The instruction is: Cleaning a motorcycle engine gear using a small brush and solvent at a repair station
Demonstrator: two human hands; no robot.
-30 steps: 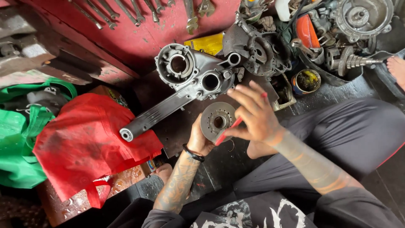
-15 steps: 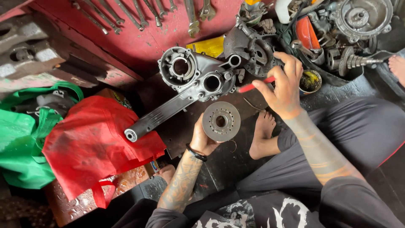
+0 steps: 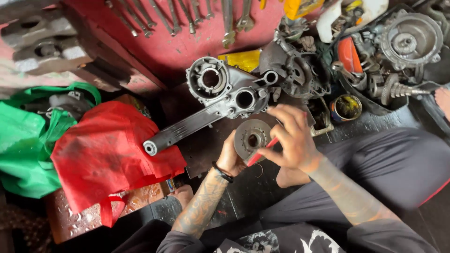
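Above the lap, left hand [image 3: 230,157] grips the round metal disc [image 3: 252,137].

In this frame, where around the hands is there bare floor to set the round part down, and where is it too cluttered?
Bare dark floor lies between the long grey engine casing, the red bag and the left hand holding the round metal disc. Another strip runs between the small tin and the trouser leg. The top right, heaped with engine parts, is crowded.
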